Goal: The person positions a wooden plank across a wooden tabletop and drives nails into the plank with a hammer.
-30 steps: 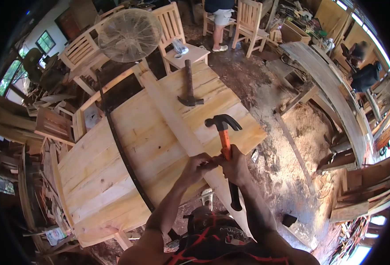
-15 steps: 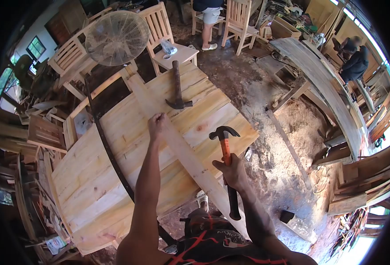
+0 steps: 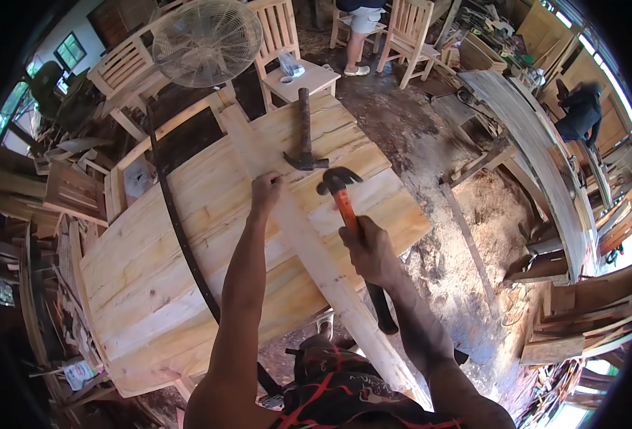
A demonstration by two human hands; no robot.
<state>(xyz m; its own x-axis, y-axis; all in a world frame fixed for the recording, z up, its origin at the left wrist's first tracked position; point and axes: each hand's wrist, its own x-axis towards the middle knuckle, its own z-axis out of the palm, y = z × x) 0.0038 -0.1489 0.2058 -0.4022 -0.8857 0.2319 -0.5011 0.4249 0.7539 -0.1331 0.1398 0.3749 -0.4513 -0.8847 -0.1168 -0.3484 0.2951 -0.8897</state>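
Observation:
My left hand is closed on the long narrow board that lies across the joined wooden planks; what its pinched fingers hold, if anything, is too small to make out. My right hand grips the orange-and-black claw hammer, its head raised over the planks to the right of my left hand. Beyond both hands, a second hammer with a dark handle lies on the planks. A long dark strip crosses the planks on the left.
A large round fan stands beyond the planks, beside a wooden chair carrying a plastic bag. A person stands at the back, another person at the right behind a long workbench. Scrap wood lies lower right.
Over the last second my left hand has left my right hand and moved forward to the narrow board. The hammer in my right hand has shifted toward my left hand, its head tilting left.

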